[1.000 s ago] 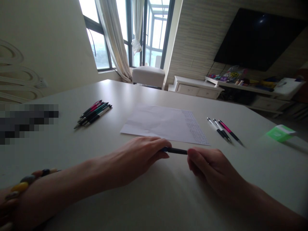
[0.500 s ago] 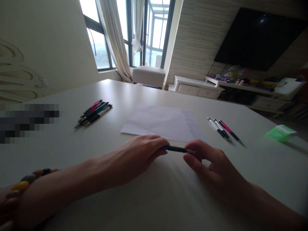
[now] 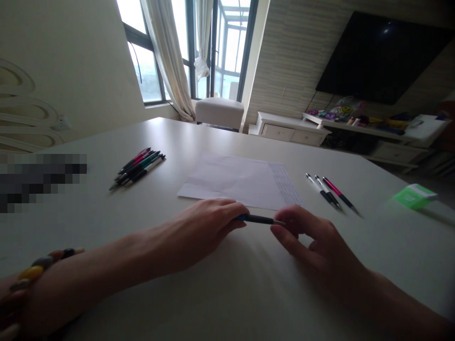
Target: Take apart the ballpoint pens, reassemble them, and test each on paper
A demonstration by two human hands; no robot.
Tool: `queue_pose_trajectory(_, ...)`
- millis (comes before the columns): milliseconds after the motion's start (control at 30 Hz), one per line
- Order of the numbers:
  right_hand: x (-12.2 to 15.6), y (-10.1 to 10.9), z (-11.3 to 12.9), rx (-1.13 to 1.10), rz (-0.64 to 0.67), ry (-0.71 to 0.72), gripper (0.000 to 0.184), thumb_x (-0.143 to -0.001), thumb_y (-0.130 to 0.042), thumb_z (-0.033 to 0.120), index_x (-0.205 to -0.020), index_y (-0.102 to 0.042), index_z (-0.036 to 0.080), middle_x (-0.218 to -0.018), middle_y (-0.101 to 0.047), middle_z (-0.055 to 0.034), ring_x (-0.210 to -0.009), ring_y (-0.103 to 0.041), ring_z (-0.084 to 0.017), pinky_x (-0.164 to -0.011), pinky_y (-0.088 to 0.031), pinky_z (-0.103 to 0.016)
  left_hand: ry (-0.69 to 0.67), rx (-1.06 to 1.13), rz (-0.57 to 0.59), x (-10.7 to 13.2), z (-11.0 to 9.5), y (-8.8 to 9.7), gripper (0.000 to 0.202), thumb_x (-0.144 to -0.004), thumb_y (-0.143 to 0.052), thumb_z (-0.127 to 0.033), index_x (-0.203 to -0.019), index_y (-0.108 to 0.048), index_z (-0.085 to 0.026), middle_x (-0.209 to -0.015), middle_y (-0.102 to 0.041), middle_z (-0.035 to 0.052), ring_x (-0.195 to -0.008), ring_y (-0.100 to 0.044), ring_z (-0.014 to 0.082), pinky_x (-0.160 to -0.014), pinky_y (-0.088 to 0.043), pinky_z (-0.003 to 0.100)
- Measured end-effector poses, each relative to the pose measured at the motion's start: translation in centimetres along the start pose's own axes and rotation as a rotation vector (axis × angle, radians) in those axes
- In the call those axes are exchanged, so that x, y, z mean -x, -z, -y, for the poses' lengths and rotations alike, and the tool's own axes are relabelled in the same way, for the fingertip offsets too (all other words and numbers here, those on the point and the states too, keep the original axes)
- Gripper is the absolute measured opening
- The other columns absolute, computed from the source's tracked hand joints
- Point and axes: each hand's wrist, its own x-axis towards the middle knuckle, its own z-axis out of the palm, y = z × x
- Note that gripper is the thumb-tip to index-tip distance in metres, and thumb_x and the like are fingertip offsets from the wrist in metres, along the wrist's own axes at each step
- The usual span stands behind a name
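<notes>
A ballpoint pen (image 3: pixel 261 219) with a dark grip, a bluish barrel and a metal tip lies level above the white table, pointing right. My left hand (image 3: pixel 216 220) is closed round its barrel, palm down, hiding the rear end. At the tip, the thumb and forefinger of my right hand (image 3: pixel 313 237) curl in a loose pinch; the metal point shows between them. Just beyond both hands lies a white sheet of paper (image 3: pixel 231 177), with handwriting along its right side.
Several pens (image 3: pixel 138 168) lie bunched at the left of the table (image 3: pixel 199 303). To the right, two white pens (image 3: pixel 323 189) and a pink pen (image 3: pixel 337 192) lie side by side. Further right stands a green and white box (image 3: pixel 414 196). A white chair (image 3: pixel 219 111) is behind the table.
The pen's tip has shifted very slightly left between the right fingers. Both hands otherwise stay in place, and the other things have not moved.
</notes>
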Motion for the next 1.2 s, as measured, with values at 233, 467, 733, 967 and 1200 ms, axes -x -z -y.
queue_pose_trajectory(233, 0.18, 0.09, -0.17, -0.001, 0.08, 0.025, 0.03, -0.094, -0.04, 0.033, -0.07, -0.051, 0.018, -0.06, -0.05, 0.0027, -0.054, -0.045, -0.009, -0.053, -0.036, -0.021, -0.045, -0.001, 0.024, 0.03, -0.17, 0.02, 0.023, -0.094, -0.04, -0.028, -0.099, -0.061, -0.019, -0.092, -0.065, 0.0046, -0.078, -0.061, 0.0129, -0.069, -0.043, 0.021)
queue_pose_trajectory(467, 0.03, 0.06, -0.13, 0.012, 0.065, 0.023, 0.023, -0.092, -0.045, 0.035, -0.079, -0.054, 0.018, -0.064, -0.052, 0.0018, -0.058, -0.046, -0.01, -0.054, -0.037, -0.021, -0.022, -0.001, 0.012, 0.03, -0.14, -0.03, 0.023, -0.094, -0.042, -0.028, -0.101, -0.061, -0.02, -0.092, -0.066, 0.0041, -0.077, -0.061, 0.0123, -0.071, -0.044, 0.022)
queue_pose_trajectory(733, 0.17, 0.11, -0.18, 0.032, 0.13, 0.002, 0.03, -0.093, -0.04, 0.038, -0.073, -0.052, 0.018, -0.062, -0.054, 0.0009, -0.055, -0.046, -0.01, -0.052, -0.037, -0.022, -0.066, 0.004, 0.01, 0.21, -0.13, -0.04, 0.024, -0.094, -0.041, -0.026, -0.102, -0.062, -0.019, -0.093, -0.066, 0.0055, -0.079, -0.062, 0.0128, -0.07, -0.045, 0.022)
queue_pose_trajectory(967, -0.04, 0.26, -0.18, 0.042, 0.15, 0.057, 0.029, -0.092, -0.043, 0.034, -0.072, -0.055, 0.017, -0.062, -0.054, 0.0003, -0.056, -0.045, -0.009, -0.054, -0.038, -0.021, -0.075, 0.018, 0.009, 0.15, -0.31, -0.02, 0.023, -0.094, -0.041, -0.026, -0.101, -0.062, -0.019, -0.095, -0.067, 0.005, -0.08, -0.062, 0.0126, -0.069, -0.043, 0.021)
queue_pose_trajectory(1200, 0.08, 0.16, -0.47, 0.037, 0.119, 0.057, 0.038, -0.094, -0.037, 0.038, -0.064, -0.047, 0.018, -0.056, -0.047, 0.0019, -0.052, -0.041, -0.009, -0.05, -0.034, -0.021, -0.071, 0.031, 0.021, 0.11, -0.56, 0.22, 0.024, -0.094, -0.041, -0.027, -0.101, -0.062, -0.019, -0.093, -0.067, 0.005, -0.079, -0.062, 0.0124, -0.068, -0.044, 0.021)
